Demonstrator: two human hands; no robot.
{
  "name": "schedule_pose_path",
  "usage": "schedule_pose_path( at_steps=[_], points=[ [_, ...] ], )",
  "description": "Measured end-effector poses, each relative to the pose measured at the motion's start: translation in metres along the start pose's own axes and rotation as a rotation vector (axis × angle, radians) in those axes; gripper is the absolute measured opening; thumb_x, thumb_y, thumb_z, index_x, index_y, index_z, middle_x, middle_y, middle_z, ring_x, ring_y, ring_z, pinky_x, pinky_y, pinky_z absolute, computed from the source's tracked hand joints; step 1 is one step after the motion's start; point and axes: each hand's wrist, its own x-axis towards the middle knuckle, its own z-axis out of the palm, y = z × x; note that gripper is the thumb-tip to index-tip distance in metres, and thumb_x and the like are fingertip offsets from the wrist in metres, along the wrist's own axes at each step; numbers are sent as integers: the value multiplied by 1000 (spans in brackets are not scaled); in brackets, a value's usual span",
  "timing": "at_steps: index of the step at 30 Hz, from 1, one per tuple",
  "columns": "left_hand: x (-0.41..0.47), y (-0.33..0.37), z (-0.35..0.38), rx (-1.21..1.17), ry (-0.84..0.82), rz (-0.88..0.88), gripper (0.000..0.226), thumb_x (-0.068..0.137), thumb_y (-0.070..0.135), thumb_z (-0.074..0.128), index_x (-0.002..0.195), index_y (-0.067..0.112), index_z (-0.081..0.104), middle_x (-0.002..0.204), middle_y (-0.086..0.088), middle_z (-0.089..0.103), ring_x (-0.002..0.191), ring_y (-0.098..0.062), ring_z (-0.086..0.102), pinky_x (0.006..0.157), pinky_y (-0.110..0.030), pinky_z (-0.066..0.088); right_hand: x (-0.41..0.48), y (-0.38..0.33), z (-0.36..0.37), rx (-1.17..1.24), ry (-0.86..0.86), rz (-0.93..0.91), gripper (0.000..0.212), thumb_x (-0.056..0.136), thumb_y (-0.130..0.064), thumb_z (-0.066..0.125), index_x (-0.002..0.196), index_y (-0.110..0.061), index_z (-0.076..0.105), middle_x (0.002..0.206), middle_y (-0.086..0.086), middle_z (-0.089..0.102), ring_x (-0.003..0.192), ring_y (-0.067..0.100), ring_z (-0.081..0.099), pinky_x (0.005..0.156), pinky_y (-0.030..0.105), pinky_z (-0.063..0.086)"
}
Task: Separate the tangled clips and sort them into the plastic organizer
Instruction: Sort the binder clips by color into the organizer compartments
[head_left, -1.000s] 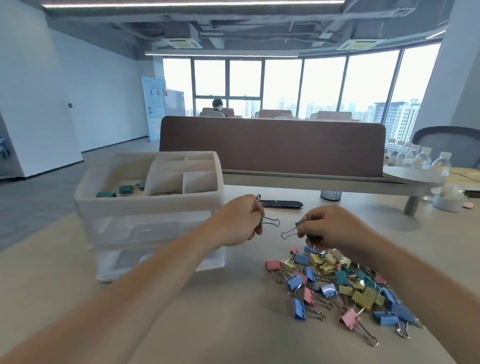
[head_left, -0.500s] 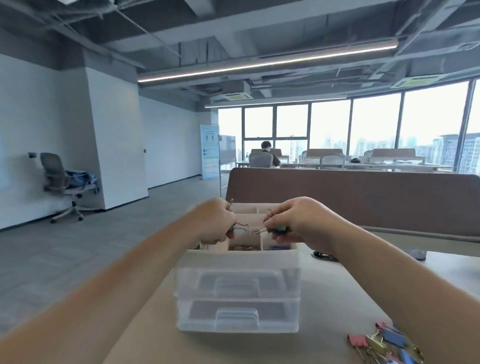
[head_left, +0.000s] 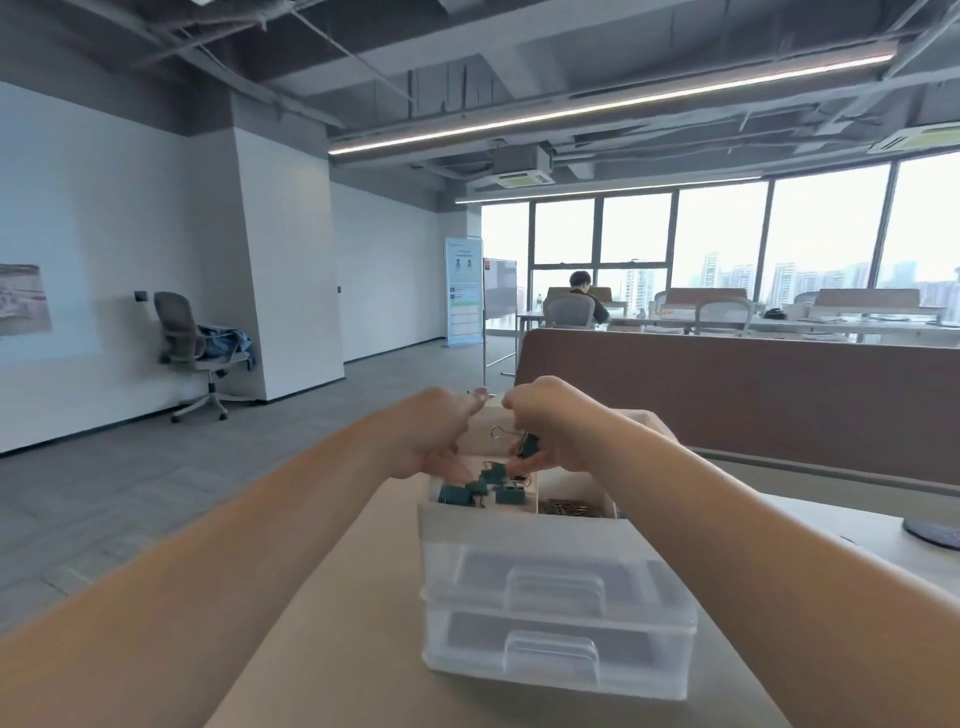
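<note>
Organizer (head_left: 524, 525) top open; left compartment holds green clips (head_left: 480, 488), both hands crowd above. Table (head_left: 332, 597) left of organizer bare.

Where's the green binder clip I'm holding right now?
In the head view, the green binder clip is pinched in your right hand, just above the organizer compartment holding the other green clips.

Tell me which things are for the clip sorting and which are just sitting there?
For the job: plastic organizer, green clips in its compartment, green clip in the right hand, left hand.

Just there: office chair, standing banner, desk divider.
</note>
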Motion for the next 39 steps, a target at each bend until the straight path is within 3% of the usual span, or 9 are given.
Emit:
schedule_pose_path(
  at_steps=[2,7,12,15,20,32,36,39],
  points=[
    [-2,-2,-4,-66,10,30,56,95,52,50,112,-2,54,112,-24,58,95,-39,69,84,-44,59,-4,-2,5,23,-46,39,39,99,-26,45,136,-11,43,129,22,49,114,40,56,92,53,53],
    [-18,-7,-9,-137,37,116,50,99,45,48,111,-3,57,109,-24,63,94,-37,69,82,-41,59,-1,0,11,8,-45,29,49,103,-36,39,145,-11,35,128,29,50,111,41,53,91,51,53],
    [-42,-5,3,-155,0,224,39,101,34,48,104,-3,58,100,-23,66,79,-35,68,84,-46,58,-22,11,-17,76,44,-104,32,100,-24,45,115,2,55,99,24,65,82,34,67,73,39,61],
    [-59,1,31,-180,-71,308,31,101,25,49,98,-3,60,92,-23,66,74,-32,65,81,-47,58,-48,32,-46,38,103,-148,29,98,-25,50,100,0,65,83,15,70,65,25,64,57,29,53],
    [-79,5,110,-99,-253,430,27,102,18,46,99,-4,63,87,-21,66,71,-28,65,74,-43,58,-98,86,-112,-78,223,-158,25,95,-21,56,95,0,70,71,9,68,59,19,56,54,26,44],
    [-76,2,319,273,-497,564,18,99,27,51,101,15,64,87,4,71,75,-10,70,76,-29,59,-182,221,-252,-365,409,42,19,96,-18,55,93,-7,70,81,8,74,63,15,63,58,26,49],
    [-64,-1,355,373,-501,602,16,98,27,53,103,18,66,90,4,71,78,-10,68,79,-32,57,-186,249,-278,-477,462,77,15,96,-16,58,92,-10,71,79,4,74,61,12,62,52,18,48],
    [-55,1,381,459,-509,636,18,98,24,54,110,17,66,97,7,66,85,-8,62,74,-24,49,-186,269,-298,-582,493,95,11,93,-14,62,89,-17,72,80,-1,72,67,12,64,56,20,50]
  ],
)
